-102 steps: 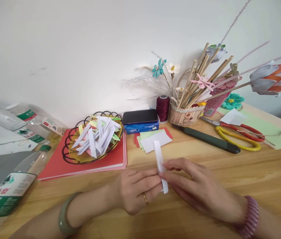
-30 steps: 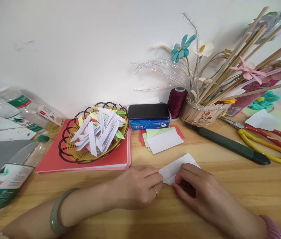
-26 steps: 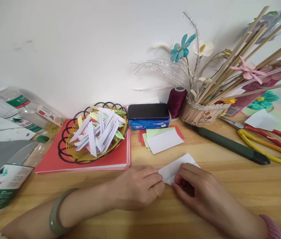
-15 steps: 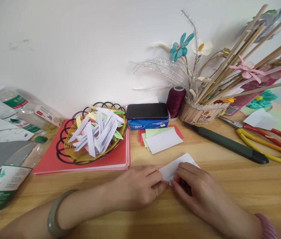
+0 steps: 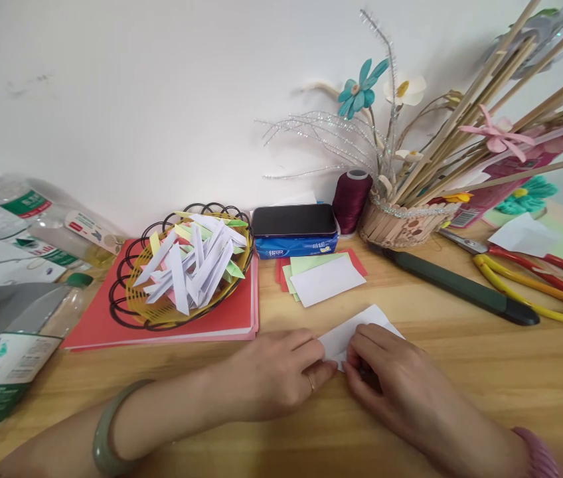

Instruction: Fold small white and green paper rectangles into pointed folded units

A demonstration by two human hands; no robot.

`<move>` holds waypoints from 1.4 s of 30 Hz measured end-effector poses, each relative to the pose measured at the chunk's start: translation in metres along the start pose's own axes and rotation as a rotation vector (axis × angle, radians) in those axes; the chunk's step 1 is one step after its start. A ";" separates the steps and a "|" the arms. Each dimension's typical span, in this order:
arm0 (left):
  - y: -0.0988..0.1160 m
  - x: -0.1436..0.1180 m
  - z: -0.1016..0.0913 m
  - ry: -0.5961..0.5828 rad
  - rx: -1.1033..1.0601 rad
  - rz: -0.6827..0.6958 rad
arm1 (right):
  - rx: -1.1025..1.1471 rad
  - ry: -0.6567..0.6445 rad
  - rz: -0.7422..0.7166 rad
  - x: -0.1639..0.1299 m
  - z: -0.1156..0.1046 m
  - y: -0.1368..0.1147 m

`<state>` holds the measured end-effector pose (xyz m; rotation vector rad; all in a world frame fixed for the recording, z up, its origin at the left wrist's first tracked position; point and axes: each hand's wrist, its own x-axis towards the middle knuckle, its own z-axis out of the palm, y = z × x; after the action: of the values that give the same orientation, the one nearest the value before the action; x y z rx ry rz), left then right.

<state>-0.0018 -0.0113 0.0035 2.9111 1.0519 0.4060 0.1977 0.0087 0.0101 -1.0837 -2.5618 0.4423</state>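
Observation:
A small white sheet of paper (image 5: pixel 337 336) lies on the wooden table between my hands, its near edge partly turned up. My left hand (image 5: pixel 281 375) pinches the sheet's left end, thumb and fingers closed on it. From the right, my right hand (image 5: pixel 386 368) grips the near edge with bent fingers, which hide part of the paper. Just beyond is a little pile of cut slips, with a white slip (image 5: pixel 328 280) on top of green and red ones. Folded paper strips (image 5: pixel 202 262), mostly white, fill a yellow basket with a black looped rim (image 5: pixel 129 315).
The basket stands on red paper sheets (image 5: pixel 92 325). Behind the slips, a phone (image 5: pixel 294 220) rests on a blue tissue pack (image 5: pixel 296 247), beside a maroon thread spool (image 5: pixel 352 202). A dark green-handled tool (image 5: pixel 461 285) and scissors (image 5: pixel 535 285) lie right. Plastic bottles (image 5: pixel 12 358) lie left.
Both hands keep nearly the same hold on the white paper. The whole view has shifted very slightly; no object has visibly moved on the table.

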 end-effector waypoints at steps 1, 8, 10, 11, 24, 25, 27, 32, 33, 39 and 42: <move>0.000 0.000 0.000 -0.002 -0.006 -0.005 | -0.015 0.005 -0.010 -0.001 0.000 0.000; 0.001 0.002 -0.004 -0.024 -0.084 -0.085 | -0.082 -0.023 -0.308 -0.009 -0.015 0.005; 0.001 0.003 -0.005 -0.030 -0.100 -0.101 | -0.107 -0.004 -0.417 -0.012 -0.021 0.008; 0.001 0.003 -0.006 -0.033 -0.105 -0.103 | -0.114 0.004 -0.442 -0.014 -0.023 0.010; -0.010 0.005 -0.016 -0.060 -0.128 -0.089 | -0.129 -0.084 -0.556 -0.017 -0.034 0.030; -0.011 0.004 -0.015 -0.027 -0.090 -0.051 | -0.126 -0.097 -0.563 -0.017 -0.035 0.030; -0.015 0.003 -0.012 0.036 0.027 0.049 | -0.088 -0.112 -0.570 -0.018 -0.036 0.025; -0.017 0.000 -0.009 0.114 0.233 0.115 | 0.027 -0.103 -0.564 -0.020 -0.029 0.000; -0.015 0.000 -0.009 0.124 0.245 0.115 | 0.024 -0.087 -0.548 -0.020 -0.027 -0.004; -0.008 -0.001 -0.010 0.180 0.175 0.215 | 0.028 0.018 -0.520 -0.019 -0.018 -0.009; -0.011 -0.001 -0.009 0.192 0.143 0.251 | 0.032 0.131 -0.366 -0.019 -0.020 -0.003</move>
<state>-0.0122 -0.0039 0.0110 3.1982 0.7604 0.6559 0.2161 -0.0038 0.0256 -0.5897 -2.5483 0.3047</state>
